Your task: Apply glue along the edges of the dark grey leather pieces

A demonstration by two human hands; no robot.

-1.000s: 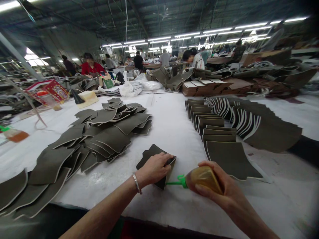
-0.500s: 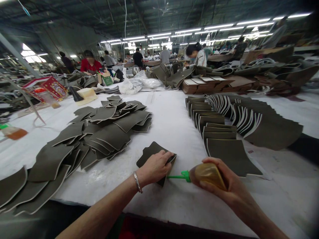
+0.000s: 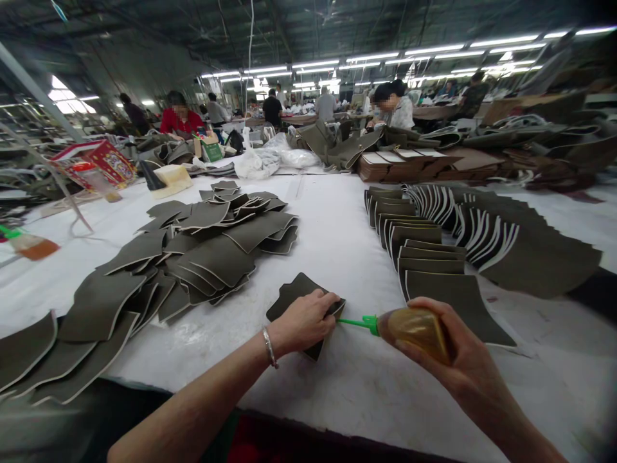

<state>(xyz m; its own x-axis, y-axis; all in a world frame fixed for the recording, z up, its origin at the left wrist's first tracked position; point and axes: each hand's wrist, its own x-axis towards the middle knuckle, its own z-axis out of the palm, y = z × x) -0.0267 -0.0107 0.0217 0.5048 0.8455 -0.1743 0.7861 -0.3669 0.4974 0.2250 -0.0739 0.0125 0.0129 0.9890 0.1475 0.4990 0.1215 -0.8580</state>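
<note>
My left hand [image 3: 303, 319] lies closed on a dark olive leather piece [image 3: 292, 294] on the white table [image 3: 337, 238], pinning it down. My right hand [image 3: 450, 350] grips an amber glue bottle [image 3: 413, 326] with a green nozzle [image 3: 359, 321]. The nozzle tip touches the right edge of the piece, beside my left fingers. A bracelet sits on my left wrist.
A loose heap of olive leather pieces [image 3: 193, 251] spreads at the left. Overlapped rows of similar pieces [image 3: 434, 251] lie at the right. Another glue bottle [image 3: 26, 244] lies far left. Other people [image 3: 180, 119] work at tables behind, among boxes and bags.
The nozzle tip has slid up along the right edge of the piece, and my right hand has shifted right with the bottle. My left hand has stayed on the piece.
</note>
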